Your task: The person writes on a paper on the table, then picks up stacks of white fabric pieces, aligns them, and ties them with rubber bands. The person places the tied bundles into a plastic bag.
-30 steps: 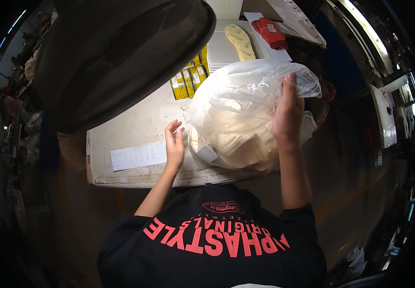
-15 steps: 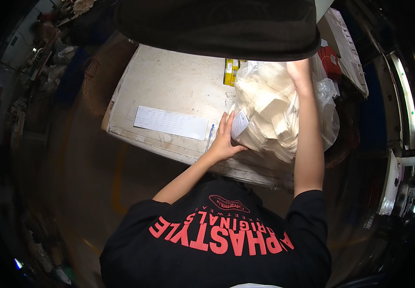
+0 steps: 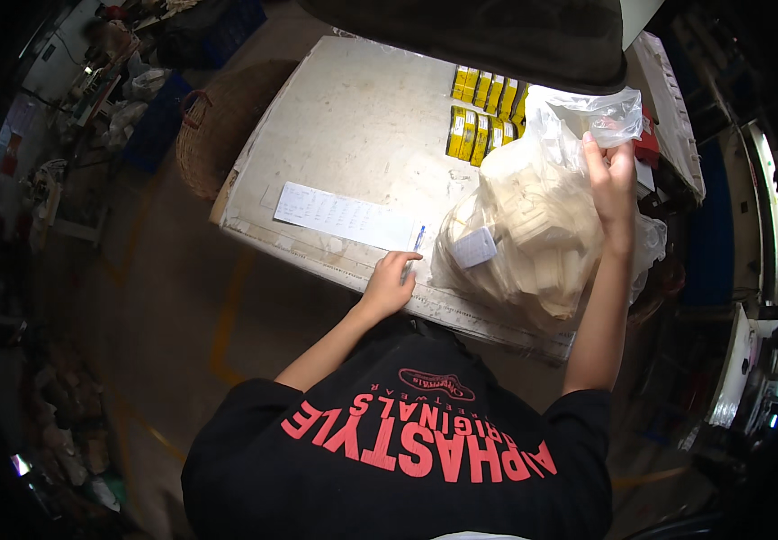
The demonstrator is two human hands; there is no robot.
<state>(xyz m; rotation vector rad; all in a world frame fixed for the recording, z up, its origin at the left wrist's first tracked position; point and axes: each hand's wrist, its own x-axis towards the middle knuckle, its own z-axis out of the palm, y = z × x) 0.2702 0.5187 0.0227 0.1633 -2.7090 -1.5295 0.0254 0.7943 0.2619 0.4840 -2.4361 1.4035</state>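
Observation:
A clear plastic bag [image 3: 533, 225] full of pale cream flat pieces slumps on the right side of the table, a small white label [image 3: 474, 247] showing on its side. My right hand [image 3: 613, 184] is closed on the bag's gathered upper edge, holding it up. At the near table edge, my left hand [image 3: 391, 284] has its fingers bent around a blue-tipped pen [image 3: 420, 237], which shows between finger and thumb. Left of the pen lies a long white sheet [image 3: 335, 214] with handwritten rows.
Small yellow boxes [image 3: 481, 137] stand in two rows behind the bag. The worn white table [image 3: 353, 117] has a wicker basket [image 3: 202, 153] at its left. A dark lamp-like hood [image 3: 497, 40] hangs over the far side; a red object [image 3: 647, 139] sits at the right.
My left hand has left the bag's side and come to the pen. My right hand has drawn the bag's edge up and nearer. More yellow boxes show as the view has shifted.

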